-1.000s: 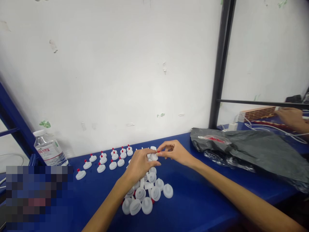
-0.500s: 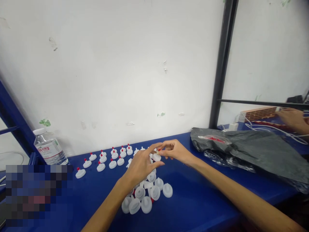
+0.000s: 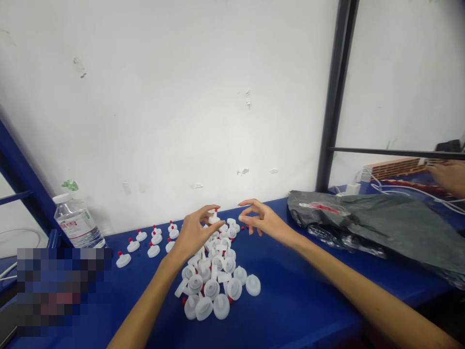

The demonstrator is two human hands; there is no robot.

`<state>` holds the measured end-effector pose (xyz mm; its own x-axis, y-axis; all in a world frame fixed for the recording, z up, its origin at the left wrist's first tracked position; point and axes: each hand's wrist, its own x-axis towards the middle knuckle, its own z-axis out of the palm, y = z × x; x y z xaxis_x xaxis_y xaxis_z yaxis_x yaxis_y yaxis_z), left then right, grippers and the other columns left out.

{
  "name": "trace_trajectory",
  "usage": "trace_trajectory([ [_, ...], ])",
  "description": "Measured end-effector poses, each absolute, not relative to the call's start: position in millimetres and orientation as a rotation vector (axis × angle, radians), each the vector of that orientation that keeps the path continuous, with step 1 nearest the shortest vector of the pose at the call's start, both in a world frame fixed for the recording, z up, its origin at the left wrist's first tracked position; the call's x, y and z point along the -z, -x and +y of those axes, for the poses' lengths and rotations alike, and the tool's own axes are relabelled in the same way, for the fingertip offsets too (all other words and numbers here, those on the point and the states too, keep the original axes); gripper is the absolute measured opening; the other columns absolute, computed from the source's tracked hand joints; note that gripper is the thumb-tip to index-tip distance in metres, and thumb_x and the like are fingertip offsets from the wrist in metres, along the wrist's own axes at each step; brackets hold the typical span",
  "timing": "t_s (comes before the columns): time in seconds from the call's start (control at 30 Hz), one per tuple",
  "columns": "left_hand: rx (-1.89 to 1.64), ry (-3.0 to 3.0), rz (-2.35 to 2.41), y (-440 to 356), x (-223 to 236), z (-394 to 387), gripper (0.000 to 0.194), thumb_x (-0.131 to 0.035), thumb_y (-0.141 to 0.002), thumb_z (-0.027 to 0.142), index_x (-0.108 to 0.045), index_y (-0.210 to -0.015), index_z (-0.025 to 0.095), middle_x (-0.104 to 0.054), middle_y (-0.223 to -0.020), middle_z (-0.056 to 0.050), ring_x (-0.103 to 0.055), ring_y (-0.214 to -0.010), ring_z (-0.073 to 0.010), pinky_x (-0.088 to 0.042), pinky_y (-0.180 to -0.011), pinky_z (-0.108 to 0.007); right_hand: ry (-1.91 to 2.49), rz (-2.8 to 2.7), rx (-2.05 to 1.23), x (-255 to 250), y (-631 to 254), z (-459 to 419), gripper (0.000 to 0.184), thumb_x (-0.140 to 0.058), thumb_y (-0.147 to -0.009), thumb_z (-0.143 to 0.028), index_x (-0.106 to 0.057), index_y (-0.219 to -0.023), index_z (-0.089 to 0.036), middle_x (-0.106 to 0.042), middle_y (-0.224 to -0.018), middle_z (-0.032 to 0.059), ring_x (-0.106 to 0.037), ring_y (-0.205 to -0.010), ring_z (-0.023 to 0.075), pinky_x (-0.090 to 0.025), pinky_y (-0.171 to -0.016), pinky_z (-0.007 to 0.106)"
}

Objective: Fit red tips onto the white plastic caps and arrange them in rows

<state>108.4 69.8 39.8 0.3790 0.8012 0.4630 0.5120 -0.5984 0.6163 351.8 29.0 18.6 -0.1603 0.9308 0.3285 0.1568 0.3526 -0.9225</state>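
Observation:
My left hand pinches a white nozzle cap with a red tip between thumb and fingers, holding it upright above the far part of a pile. My right hand is to the right of it, thumb and forefinger apart and nothing between them. Loose white nozzle caps lie heaped below both hands, turned every way, with some red pieces among them. To the left, several red-tipped caps stand upright in rows on the blue table; my left hand hides part of these rows.
A clear water bottle stands at the table's left back. On the right lies a dark grey plastic bag. A black post rises behind it. Beyond, another person's hand shows near white cables.
My left hand has moved left with the red-tipped cap. My right hand has let go of it, and its fingers have spread a little.

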Motion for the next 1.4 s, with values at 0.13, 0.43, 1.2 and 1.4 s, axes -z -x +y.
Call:
trace_trajectory([
  [0.13,-0.994,-2.254,1.289,-87.1,-38.9,90.4,0.047,-0.063,-0.083,0.049,-0.064,-0.123,0.024,-0.077,-0.092,-0.004,-0.070,-0.085,-0.0211,-0.051,-0.080,-0.031,1.022,-1.584,-0.929,-16.6,-352.1,31.2,0.048,-0.067,-0.087,-0.052,-0.054,-0.124,-0.025,-0.067,-0.107,0.0057,-0.066,-0.060,0.0108,-0.043,-0.042,0.019],
  [0.43,-0.788,-2.197,1.616,-67.6,-32.4,110.9,0.040,-0.063,-0.075,0.043,-0.074,-0.102,0.015,-0.077,-0.095,-0.008,-0.070,-0.092,-0.0256,-0.050,-0.079,-0.031,1.044,-1.605,-0.884,-15.4,-352.9,30.3,0.045,-0.062,-0.090,-0.052,-0.053,-0.125,-0.025,-0.066,-0.108,0.0063,-0.066,-0.062,0.0111,-0.044,-0.043,0.019],
  [1.2,-0.455,-2.435,1.683,-56.4,-15.0,124.5,0.048,-0.067,-0.072,0.017,-0.068,-0.120,0.022,-0.075,-0.115,-0.006,-0.067,-0.110,-0.0250,-0.048,-0.090,-0.031,1.094,-1.688,-0.813,-12.4,-351.8,28.9,0.040,-0.056,-0.093,-0.052,-0.054,-0.124,-0.026,-0.063,-0.108,0.0050,-0.065,-0.062,0.0109,-0.044,-0.043,0.020],
  [1.4,-0.366,-2.467,1.703,-55.7,-8.9,127.4,0.046,-0.066,-0.075,0.017,-0.068,-0.120,0.021,-0.074,-0.119,-0.008,-0.064,-0.117,-0.0281,-0.047,-0.093,-0.035,1.095,-1.702,-0.808,-12.7,-351.2,28.3,0.040,-0.055,-0.094,-0.052,-0.055,-0.124,-0.026,-0.063,-0.107,0.0051,-0.065,-0.061,0.0109,-0.044,-0.043,0.020],
])
